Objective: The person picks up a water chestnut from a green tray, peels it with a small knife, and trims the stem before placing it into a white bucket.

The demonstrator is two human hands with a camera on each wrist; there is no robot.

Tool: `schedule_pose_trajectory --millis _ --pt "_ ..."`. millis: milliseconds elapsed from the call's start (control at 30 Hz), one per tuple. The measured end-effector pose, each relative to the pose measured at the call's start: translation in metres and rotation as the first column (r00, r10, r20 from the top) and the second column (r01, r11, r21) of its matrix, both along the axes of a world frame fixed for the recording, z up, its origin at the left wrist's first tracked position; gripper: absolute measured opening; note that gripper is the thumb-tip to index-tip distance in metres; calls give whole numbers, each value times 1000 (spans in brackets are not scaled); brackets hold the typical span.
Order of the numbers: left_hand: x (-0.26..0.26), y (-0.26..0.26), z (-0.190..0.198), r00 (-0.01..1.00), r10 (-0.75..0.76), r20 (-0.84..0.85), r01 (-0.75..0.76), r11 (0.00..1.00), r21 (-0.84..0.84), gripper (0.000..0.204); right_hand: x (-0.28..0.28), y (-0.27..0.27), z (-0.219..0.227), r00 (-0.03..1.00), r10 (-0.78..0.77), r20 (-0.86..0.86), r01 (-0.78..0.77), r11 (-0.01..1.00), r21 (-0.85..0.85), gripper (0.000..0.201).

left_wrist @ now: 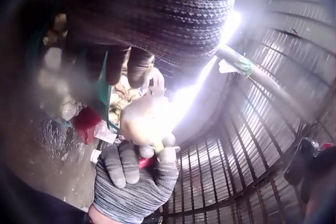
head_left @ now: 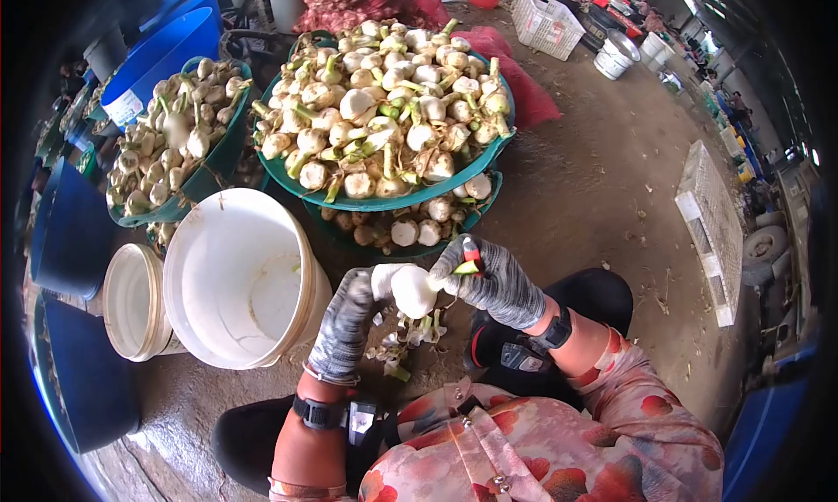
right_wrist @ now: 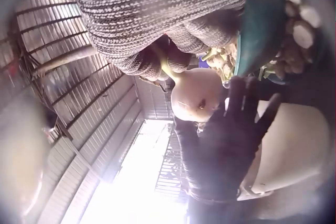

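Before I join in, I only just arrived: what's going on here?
A gloved person holds one smooth white garlic bulb: the left hand pinches it, the right hand grips its stem and a red object. Scraps lie on the ground below. Beyond stands a basin heaped with bulbs; a large white bucket is to the left.

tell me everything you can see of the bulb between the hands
The bulb is round, white and smooth-looking, with a small brownish mark and a pale green stem. It is held up off the ground, stem toward the right hand, which grips that stem; the left hand holds its body.
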State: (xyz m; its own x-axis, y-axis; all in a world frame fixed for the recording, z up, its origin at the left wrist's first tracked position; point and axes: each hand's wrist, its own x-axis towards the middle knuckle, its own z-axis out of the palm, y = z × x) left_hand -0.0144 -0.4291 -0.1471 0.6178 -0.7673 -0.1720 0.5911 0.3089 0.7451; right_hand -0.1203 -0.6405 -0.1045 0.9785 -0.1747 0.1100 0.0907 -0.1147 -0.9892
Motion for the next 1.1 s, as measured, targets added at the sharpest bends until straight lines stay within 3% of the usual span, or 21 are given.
schedule_pose_trajectory --millis 67,200,233,267,333,400,433,533,600,633,667,700,733,767,800,833,900,933,1000,1067,1100 --pt "-2 -1 1 953 11 302 -105 949 299 37 3 5 1 999 41 10 -41 997 -69 21" --pt "-12 -7 3 932 253 261 -311 927 211 20 7 9 -6 981 -115 -154 109 993 -52 29" --pt "-8 1 -4 946 265 184 -297 939 174 22 7 9 -3 979 -97 -179 96 995 -13 29" --pt "-6 1 -1 943 334 0 -332 937 104 21 9 9 -1 976 -76 -203 83 996 27 29" --pt "-1 5 2 886 415 -208 -404 910 95 16 10 7 3 979 -44 -200 44 999 -5 26" --pt "6 11 -4 855 434 -284 -424 900 99 14 12 6 5 984 -16 -179 -16 985 -173 24" --pt "9 13 -8 818 451 -358 -446 889 103 13 13 5 6 977 -5 -212 -25 990 -138 22" --pt "13 19 -24 819 490 -298 -480 870 111 10 17 1 4 992 -27 -124 1 978 -207 23" --pt "13 18 -24 879 433 -201 -420 902 106 9 21 -5 2 991 -34 -132 5 977 -211 24" --pt "10 18 -25 907 420 -34 -401 885 239 11 23 -8 -3 997 -52 -58 41 985 -169 26" --pt "6 18 -28 918 375 131 -396 842 366 12 25 -11 -5 997 -73 15 74 990 -124 28" --pt "0 15 -38 916 295 273 -383 848 367 12 22 -11 10 977 -75 -199 97 990 102 32" --pt "-8 15 -50 889 201 411 -378 828 414 17 22 -16 10 978 -78 -193 98 990 98 32" --pt "-7 19 -54 783 -241 573 -249 723 645 25 23 -21 9 967 -40 -250 133 922 364 34" --pt "-5 22 -56 532 -652 540 -215 512 831 38 24 -24 10 957 10 -291 174 781 600 35" --pt "-8 21 -57 522 -652 550 -220 520 825 38 26 -25 12 942 -21 -336 224 784 579 32" --pt "-16 16 -43 262 -930 257 -144 226 963 75 27 -26 10 949 -6 -315 217 738 639 30" --pt "-16 17 -41 259 -929 263 -152 230 961 75 27 -25 8 953 18 -301 209 683 700 28" --pt "-12 17 -31 564 -520 642 -116 720 684 105 30 -20 6 952 91 -293 151 693 705 25" --pt "-9 5 -8 913 -135 384 40 969 245 111 31 -4 6 926 14 -377 176 867 466 24" --pt "-9 0 -2 934 -35 357 -2 995 102 110 33 6 15 935 -67 -348 85 996 37 28"
